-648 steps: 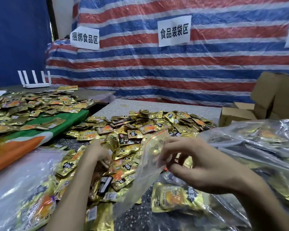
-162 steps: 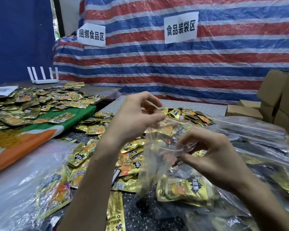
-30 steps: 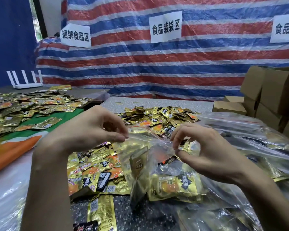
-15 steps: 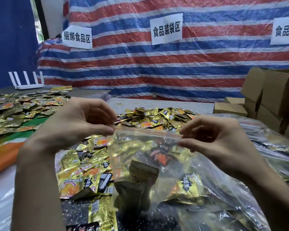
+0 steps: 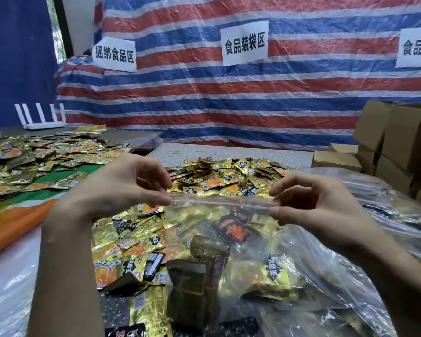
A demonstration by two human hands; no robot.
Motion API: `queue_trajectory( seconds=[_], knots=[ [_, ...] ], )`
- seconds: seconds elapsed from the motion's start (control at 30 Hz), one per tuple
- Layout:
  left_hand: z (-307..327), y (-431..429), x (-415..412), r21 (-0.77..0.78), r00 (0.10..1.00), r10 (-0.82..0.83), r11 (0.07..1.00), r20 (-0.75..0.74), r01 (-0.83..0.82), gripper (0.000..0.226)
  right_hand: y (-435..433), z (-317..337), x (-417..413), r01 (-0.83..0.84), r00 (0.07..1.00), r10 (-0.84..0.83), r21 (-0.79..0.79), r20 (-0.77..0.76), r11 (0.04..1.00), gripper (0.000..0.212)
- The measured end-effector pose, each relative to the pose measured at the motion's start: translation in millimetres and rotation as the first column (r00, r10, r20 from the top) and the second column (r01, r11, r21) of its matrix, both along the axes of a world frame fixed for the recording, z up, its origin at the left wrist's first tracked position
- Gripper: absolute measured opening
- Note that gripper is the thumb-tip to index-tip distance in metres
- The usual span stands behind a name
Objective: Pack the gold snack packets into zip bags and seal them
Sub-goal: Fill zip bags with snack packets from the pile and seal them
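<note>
1. Left hand (image 5: 122, 188) pinches the left end of the clear zip bag (image 5: 241, 242) at its top strip, thumb and forefinger closed on it.
2. Right hand (image 5: 321, 203) pinches the right end the same way, so the red-lined zip strip (image 5: 224, 200) runs straight and level between the two.
3. The bag hangs in the air over the table, with gold snack packets (image 5: 197, 271) bunched up at the bottom of it.
4. Honestly can't tell if the strip is sealed all the way across.
5. Below and behind it there's a loose pile of packets (image 5: 229, 176) on the speckled table (image 5: 229, 152).
6. Filled zip bags (image 5: 394, 212) are heaped on the right, with cardboard boxes (image 5: 404, 142) beyond and a striped tarp (image 5: 204, 98) at the back.
</note>
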State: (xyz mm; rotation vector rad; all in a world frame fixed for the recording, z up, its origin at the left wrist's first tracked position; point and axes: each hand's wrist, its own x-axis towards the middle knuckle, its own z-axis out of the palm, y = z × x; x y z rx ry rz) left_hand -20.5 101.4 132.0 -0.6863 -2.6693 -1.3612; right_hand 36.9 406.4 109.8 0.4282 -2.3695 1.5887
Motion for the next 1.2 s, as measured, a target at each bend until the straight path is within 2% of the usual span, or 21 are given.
queue_trajectory(
  seconds=[0.23, 0.43, 0.53, 0.67, 0.8, 0.87, 0.93, 1.0, 1.13, 1.2],
  knots=[
    [1, 0, 2, 0.035, 0.997, -0.040, 0.998, -0.065, 0.042, 0.020, -8, -3, -2, 0.050, 0.997, -0.057, -0.142, -0.044, 0.989, 0.032],
    [3, 5, 4, 0.085, 0.983, -0.115, 0.988, -0.143, 0.128, 0.025, 0, 1, -1, 0.061, 0.997, -0.068, -0.167, -0.032, 0.984, 0.033],
    [2, 6, 3, 0.073, 0.982, -0.124, 0.988, -0.141, 0.135, 0.027, 4, 4, -2, 0.028, 0.999, -0.025, -0.146, 0.024, 0.989, 0.025],
    [0, 2, -2, 0.061, 0.989, -0.094, 0.993, -0.118, 0.102, 0.025, 6, 4, -2, -0.010, 0.993, 0.031, -0.174, 0.118, 0.985, 0.027],
    [-2, -2, -3, 0.039, 0.994, -0.070, 0.997, -0.078, 0.074, 0.021, 4, 1, -4, -0.041, 0.994, 0.061, -0.197, 0.095, 0.979, 0.025],
    [-2, -2, -1, -0.010, 0.998, -0.067, 0.998, -0.020, 0.067, 0.018, 2, -1, -4, -0.039, 0.997, 0.050, -0.182, 0.057, 0.983, 0.030],
    [-2, 2, 1, -0.126, 0.999, -0.052, 0.991, -0.017, 0.050, 0.024, -1, -2, -4, -0.045, 0.998, 0.051, -0.179, 0.027, 0.983, 0.035],
    [0, 15, 6, -0.203, 0.996, -0.068, 0.978, -0.064, 0.054, 0.028, -5, -3, -3, -0.051, 0.999, 0.051, -0.180, -0.005, 0.982, 0.040],
    [2, 54, 19, -0.261, 0.960, -0.218, 0.951, -0.176, 0.168, 0.037, -14, -4, 1, -0.034, 0.997, 0.024, -0.130, -0.074, 0.991, 0.035],
    [1, 70, 22, -0.284, 0.941, -0.240, 0.944, -0.237, 0.169, 0.029, -17, -3, 4, -0.044, 0.996, 0.034, -0.114, -0.084, 0.992, 0.032]
  ],
)
